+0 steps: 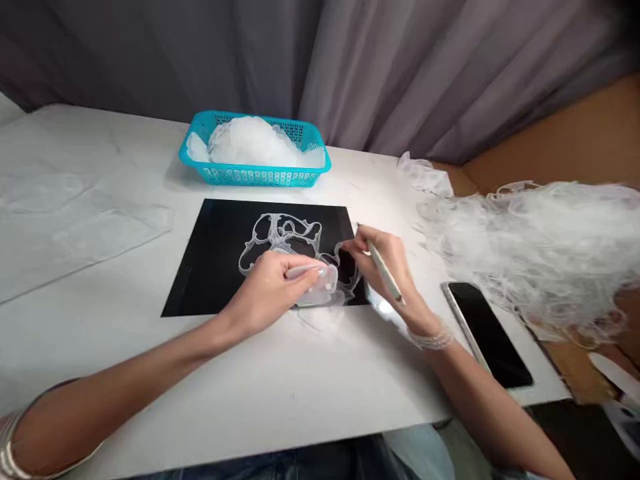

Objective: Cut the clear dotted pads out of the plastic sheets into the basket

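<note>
My left hand (273, 287) is closed on a small translucent white sheet piece (323, 285), thumb on top, at the lower edge of a black mat (200, 267). To its right, my right hand (385, 257) holds a slim, white pen-like tool (384, 272) lying across the palm, its back end toward the wrist. The right fingertips also pinch at a thin, clear strip that curls toward the sheet piece; exactly what they grip is too small to tell. On the mat lies a cut-out web of curly clear strips (274, 230), partly hidden behind my left hand.
A turquoise basket (260, 177) heaped with white translucent pieces (253, 140) stands behind the mat. At right are a phone (487, 333) and a large pile of clear strips (540, 247). Clear sheets (100, 240) lie at left. A grey curtain (250, 53) hangs behind.
</note>
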{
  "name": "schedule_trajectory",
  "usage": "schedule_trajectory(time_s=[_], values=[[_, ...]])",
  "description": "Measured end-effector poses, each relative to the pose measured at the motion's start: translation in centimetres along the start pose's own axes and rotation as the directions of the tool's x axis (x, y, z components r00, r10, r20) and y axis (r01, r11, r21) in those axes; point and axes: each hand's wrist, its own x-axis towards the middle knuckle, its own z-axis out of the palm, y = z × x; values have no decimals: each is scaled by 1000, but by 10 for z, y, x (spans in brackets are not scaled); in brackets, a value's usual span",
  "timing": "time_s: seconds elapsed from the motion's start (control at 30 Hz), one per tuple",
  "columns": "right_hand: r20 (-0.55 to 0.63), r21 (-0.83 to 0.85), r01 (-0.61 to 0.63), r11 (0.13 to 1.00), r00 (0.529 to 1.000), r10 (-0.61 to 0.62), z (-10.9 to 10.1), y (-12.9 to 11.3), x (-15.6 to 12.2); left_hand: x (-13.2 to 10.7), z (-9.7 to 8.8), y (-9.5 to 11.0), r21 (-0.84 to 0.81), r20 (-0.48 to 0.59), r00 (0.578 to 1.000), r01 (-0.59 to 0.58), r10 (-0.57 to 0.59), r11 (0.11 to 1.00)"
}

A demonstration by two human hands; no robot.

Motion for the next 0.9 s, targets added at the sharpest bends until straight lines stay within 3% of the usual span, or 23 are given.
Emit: schedule_trajectory(time_s=[0.1,0.23,0.3,0.37,0.43,0.5,0.7,0.9], values=[[-132,-21,-64,998,989,61,-15,6,4,4,-5,-2,-369,99,988,148,-120,918],[-264,153,-64,986,959,103,-23,-8,1,7,-12,1,-643,140,974,227,-179,732],[-190,319,-69,945,973,134,-21,-22,-4,7,-14,2,-682,139,967,249,-212,688],[-8,489,-143,860,986,169,-17,-35,-10,7,-16,2,-699,150,959,274,-239,660],[157,603,-233,763,972,172,-12,-42,-14,7,-16,2,-706,173,956,290,-239,647],[235,673,-282,684,958,164,-7,-43,-16,6,-15,1,-707,203,951,306,-232,637],[268,786,-308,536,951,153,0,-39,-15,4,-13,4,-713,222,943,332,-250,617],[273,802,-326,501,945,177,-2,-38,-15,3,-14,4,-703,222,942,334,-252,628]])
